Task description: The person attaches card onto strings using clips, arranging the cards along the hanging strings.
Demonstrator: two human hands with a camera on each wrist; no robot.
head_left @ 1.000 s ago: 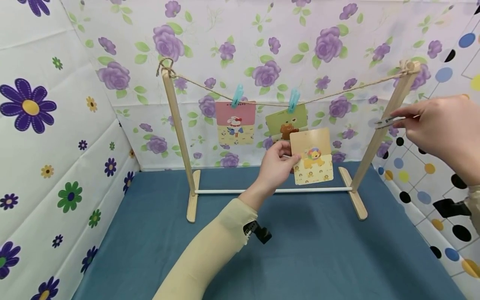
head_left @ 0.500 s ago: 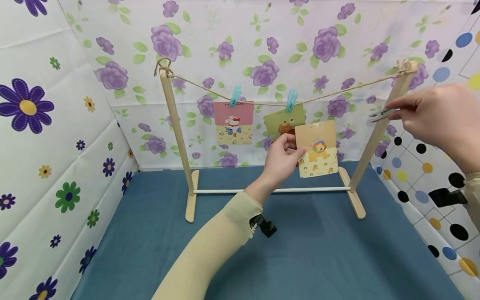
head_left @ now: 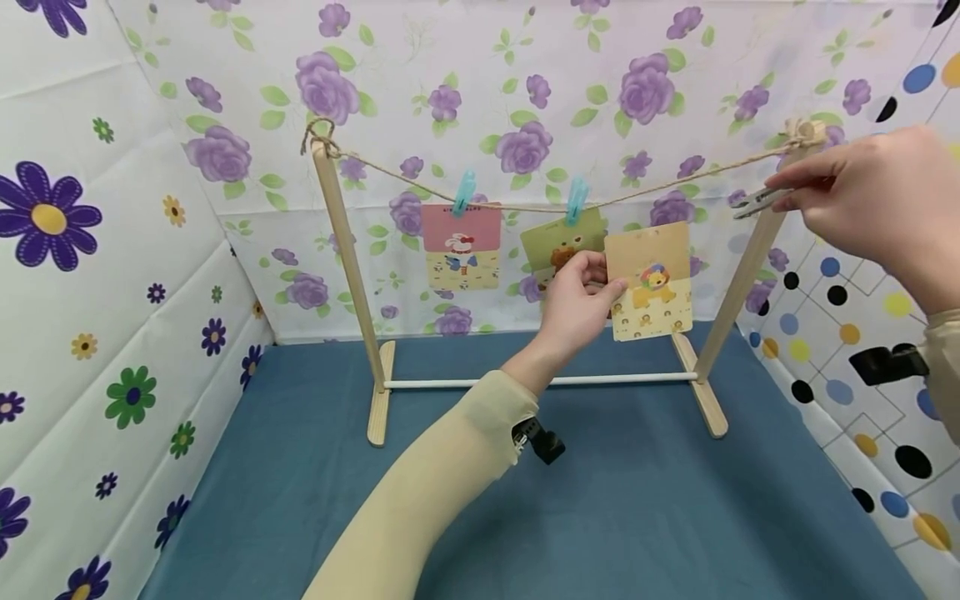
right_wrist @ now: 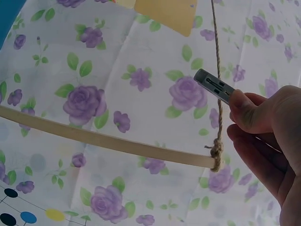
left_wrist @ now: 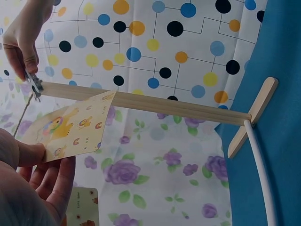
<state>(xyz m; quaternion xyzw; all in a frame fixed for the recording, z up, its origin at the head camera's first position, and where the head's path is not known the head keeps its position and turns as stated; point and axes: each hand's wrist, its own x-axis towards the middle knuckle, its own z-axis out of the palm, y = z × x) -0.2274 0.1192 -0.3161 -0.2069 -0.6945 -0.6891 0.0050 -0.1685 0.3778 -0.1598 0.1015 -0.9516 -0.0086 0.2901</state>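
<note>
My left hand [head_left: 581,304] pinches a yellow card with a lion picture [head_left: 651,279] by its left edge, thumb in front. The card stands nearly upright, its top below the twine line [head_left: 675,181]. In the left wrist view the same lion card [left_wrist: 77,127] tilts between thumb and fingers. Near the right post my right hand [head_left: 877,204] pinches a grey clothespin [head_left: 757,202]. The right wrist view shows that clothespin [right_wrist: 214,86] overlapping the twine. A pink rabbit card [head_left: 461,250] and a green bear card [head_left: 562,242], partly hidden by my left hand, hang from the line.
Two blue clothespins, a left one [head_left: 464,192] and a right one [head_left: 577,201], grip the hanging cards. The wooden frame has a left post [head_left: 347,258], a right post [head_left: 742,287] and a white crossbar [head_left: 622,380]. Blue cloth [head_left: 637,508] covers the table; patterned sheets surround it.
My left hand has moved the lion card up and to the right, closer to the line. My right hand has risen slightly with the clothespin. The hanging cards stay on the line.
</note>
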